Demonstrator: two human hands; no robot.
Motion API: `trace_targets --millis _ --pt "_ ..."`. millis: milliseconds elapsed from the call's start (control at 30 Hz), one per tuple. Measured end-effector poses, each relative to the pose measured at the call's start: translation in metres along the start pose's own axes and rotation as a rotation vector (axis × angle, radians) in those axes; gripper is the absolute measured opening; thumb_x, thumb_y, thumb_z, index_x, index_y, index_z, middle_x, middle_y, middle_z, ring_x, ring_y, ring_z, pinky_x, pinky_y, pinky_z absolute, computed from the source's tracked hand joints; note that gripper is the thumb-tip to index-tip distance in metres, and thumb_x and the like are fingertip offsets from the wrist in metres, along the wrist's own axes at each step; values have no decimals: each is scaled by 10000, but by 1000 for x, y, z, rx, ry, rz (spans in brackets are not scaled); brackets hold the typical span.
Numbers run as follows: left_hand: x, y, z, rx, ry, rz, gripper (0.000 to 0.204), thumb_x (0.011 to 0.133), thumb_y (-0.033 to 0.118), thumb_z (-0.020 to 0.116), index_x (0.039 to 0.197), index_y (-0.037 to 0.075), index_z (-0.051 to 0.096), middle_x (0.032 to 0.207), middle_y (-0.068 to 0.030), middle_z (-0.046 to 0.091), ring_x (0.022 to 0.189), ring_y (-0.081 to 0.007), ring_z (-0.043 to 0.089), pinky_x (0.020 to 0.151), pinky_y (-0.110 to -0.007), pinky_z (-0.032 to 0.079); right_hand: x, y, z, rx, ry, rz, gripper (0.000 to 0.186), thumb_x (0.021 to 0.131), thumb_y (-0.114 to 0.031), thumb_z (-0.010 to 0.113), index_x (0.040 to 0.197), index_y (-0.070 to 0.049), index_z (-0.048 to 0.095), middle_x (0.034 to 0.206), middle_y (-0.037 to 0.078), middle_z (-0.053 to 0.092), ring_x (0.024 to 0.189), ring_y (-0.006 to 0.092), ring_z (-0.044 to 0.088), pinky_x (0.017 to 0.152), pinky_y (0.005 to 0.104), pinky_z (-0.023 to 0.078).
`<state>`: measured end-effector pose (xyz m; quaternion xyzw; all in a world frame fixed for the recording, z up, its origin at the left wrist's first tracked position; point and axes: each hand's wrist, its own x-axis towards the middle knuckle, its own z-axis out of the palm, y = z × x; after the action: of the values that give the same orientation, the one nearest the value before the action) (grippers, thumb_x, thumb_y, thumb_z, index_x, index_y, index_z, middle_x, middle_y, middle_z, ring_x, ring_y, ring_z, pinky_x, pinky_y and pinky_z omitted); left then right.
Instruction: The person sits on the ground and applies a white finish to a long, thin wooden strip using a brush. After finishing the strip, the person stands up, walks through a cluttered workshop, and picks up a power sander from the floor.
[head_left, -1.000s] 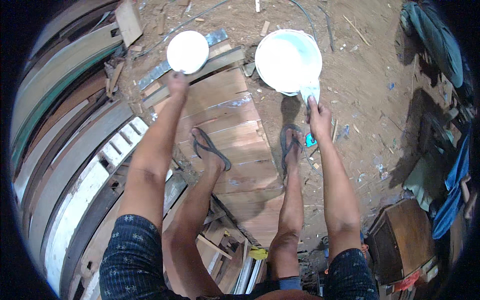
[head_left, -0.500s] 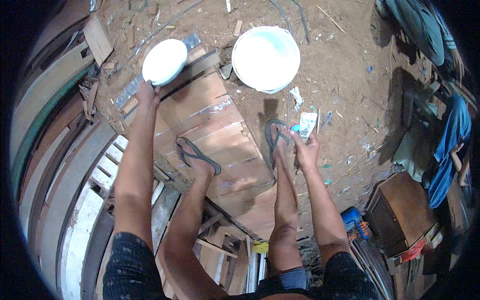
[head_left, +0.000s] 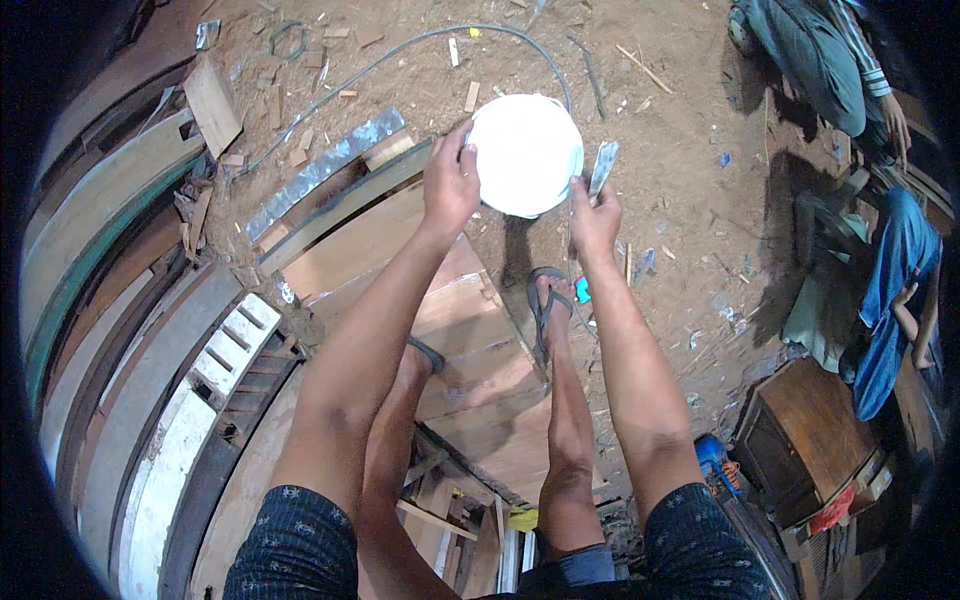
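Observation:
A round white lid lies over the white bucket, overexposed, so whether it is pressed down cannot be told. My left hand grips the lid's left edge, thumb toward me. At the right edge is my right hand, its fingers closed on a small folded pale packet that sticks up from them. Its thumb side is at the lid's rim. Most of the bucket is hidden under the lid. Below my right hand, a small turquoise piece lies on the dirt beside my sandalled foot.
A joined wooden panel lies on the ground under my left foot. Curved boards are stacked at the left. A grey cable loops beyond the bucket. At the right stand a wooden cabinet and another person.
My left hand has brought the lid rightward from above the panel to the bucket. My right hand has moved up to the rim with the packet. My left foot has shifted.

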<state>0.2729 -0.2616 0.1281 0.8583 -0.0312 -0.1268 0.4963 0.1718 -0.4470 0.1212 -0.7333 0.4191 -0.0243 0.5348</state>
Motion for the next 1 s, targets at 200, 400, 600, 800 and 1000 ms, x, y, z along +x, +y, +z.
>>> trace_targets --millis 200,400,600,800,1000 --pt "0 7 13 208 117 13 342 939 125 520 1235 -26 600 1113 -226 569 991 -362 551 1000 -467 386 13 6 14 122 75 29 205 887 -127 699 1025 19 658 917 72 683 840 142 616 768 318 494" --pt "2 0 12 140 115 6 411 905 200 627 1258 3 557 1127 -221 561 1044 -372 563 946 -450 442 10 12 11 95 33 1 226 883 -116 708 1046 30 655 927 78 679 849 143 621 777 308 499" --pt "6 -1 16 233 142 64 453 865 211 691 1268 54 554 1127 -210 588 1069 -372 585 910 -451 473 28 42 6 112 101 225 487 829 -298 783 1153 26 618 1062 102 658 873 167 589 746 316 490" --pt "-20 -3 -30 -52 -26 -91 605 900 255 672 1398 4 438 1323 -240 480 1190 -367 531 1000 -435 443 17 8 2 284 -62 467 610 852 -519 698 1119 25 631 964 107 652 693 194 545 641 297 460" --pt "-175 -11 -203 245 6 -376 626 905 299 680 1394 -15 448 1434 -256 400 1226 -357 509 991 -418 468 -25 -50 9 -127 208 250 349 831 -301 733 948 28 713 817 99 710 635 177 608 565 324 460"
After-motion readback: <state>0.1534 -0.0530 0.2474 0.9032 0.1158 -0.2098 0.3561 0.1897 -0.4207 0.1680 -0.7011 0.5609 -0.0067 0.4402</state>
